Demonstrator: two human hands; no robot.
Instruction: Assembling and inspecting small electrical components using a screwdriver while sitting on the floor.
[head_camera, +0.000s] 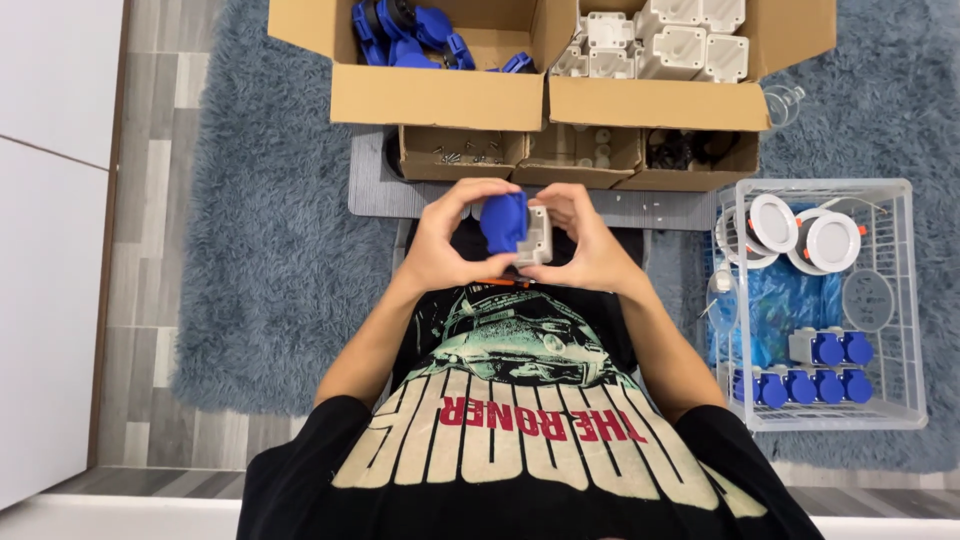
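Both hands (440, 245) (590, 245) over grey shaggy rug (270, 270), wood-plank floor (150, 200).

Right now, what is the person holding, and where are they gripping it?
Both hands hold one small part: a blue socket cover on a white box. The left hand grips the blue side, the right hand the white box side.

Two open cardboard boxes (440, 95) stand at the top: the left holds blue parts (405, 30), the right white housings (660, 40). Three small trays (570, 158) sit just before them. A clear plastic basket (905, 300) at right holds round white lamps (805, 232) and blue sockets (815, 370). A grey shag rug (270, 250) lies beneath.
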